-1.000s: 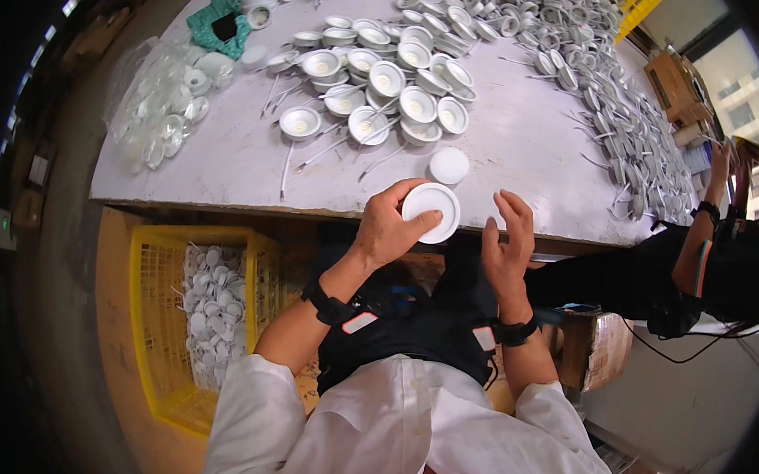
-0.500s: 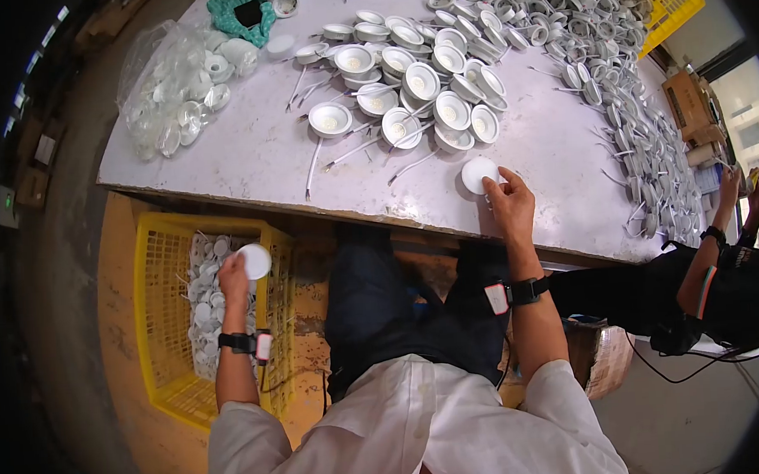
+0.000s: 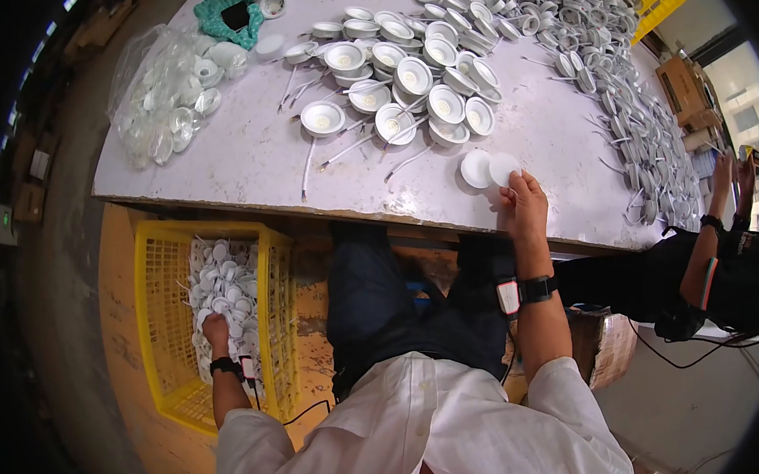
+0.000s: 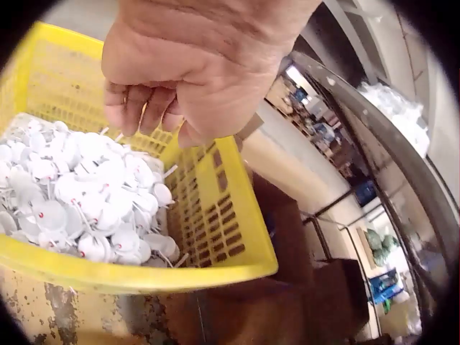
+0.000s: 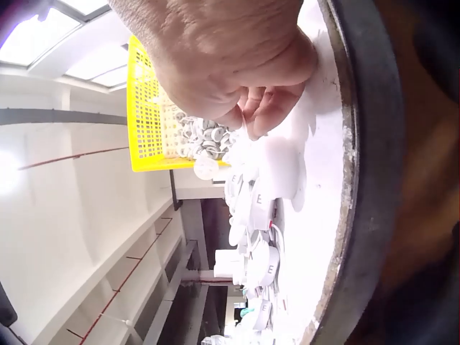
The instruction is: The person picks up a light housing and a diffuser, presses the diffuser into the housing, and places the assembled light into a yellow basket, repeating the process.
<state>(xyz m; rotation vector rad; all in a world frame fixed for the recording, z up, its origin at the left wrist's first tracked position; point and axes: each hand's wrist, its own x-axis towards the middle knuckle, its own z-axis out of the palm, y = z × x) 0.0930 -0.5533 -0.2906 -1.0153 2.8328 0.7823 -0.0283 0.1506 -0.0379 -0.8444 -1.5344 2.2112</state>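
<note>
In the head view my left hand [image 3: 216, 331] is over white discs [image 3: 224, 275] heaped in the yellow basket [image 3: 268, 320]. The left wrist view shows this hand [image 4: 190, 79] with fingers bent loosely downward above the basket's inside, no disc visible in them. At the table's front edge, my right hand [image 3: 528, 202] pinches the rim of a thin whitish disc [image 3: 502, 168]. This disc touches or slightly overlaps another white disc [image 3: 476, 169] lying on the table [image 3: 368, 182]. Thumb and fingers of the right hand [image 5: 230, 79] come together in the right wrist view.
White round lamp housings with wires [image 3: 395, 125] lie beyond the discs. More housings [image 3: 640, 137] cover the table's right side. A clear bag of white parts [image 3: 166, 102] and a green bag [image 3: 229, 17] are at the left. Another person's arm [image 3: 698, 263] is at far right.
My left hand has gone from the table edge down over the basket, and the disc it held has left its grasp. The right hand has moved to the table and taken hold of a thin disc.
</note>
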